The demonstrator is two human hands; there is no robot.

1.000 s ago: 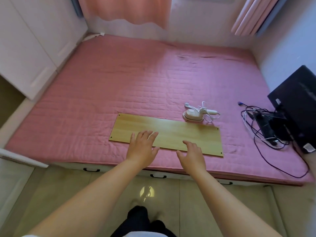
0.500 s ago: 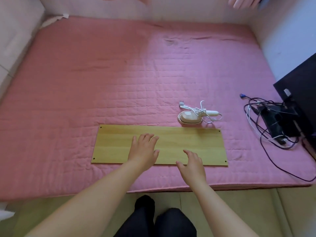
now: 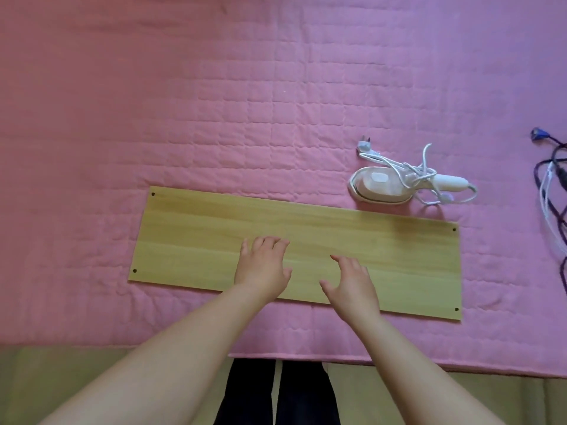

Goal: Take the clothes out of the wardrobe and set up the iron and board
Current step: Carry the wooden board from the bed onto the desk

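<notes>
On the pink quilted bed (image 3: 214, 102), seen from the head camera, a long wooden board (image 3: 190, 237) lies flat near the front edge. Both hands are over its middle: the left hand (image 3: 263, 266) with fingers spread and relaxed, the right hand (image 3: 349, 283) just beside it, fingers likewise loose, neither gripping anything. Whether the palms actually press the wood I cannot tell. Beyond the board's right end, apart from both hands, sits a small white iron (image 3: 380, 187) with its cord (image 3: 408, 170) tangled over it. Dark cables (image 3: 552, 179) trail at the far right edge.
</notes>
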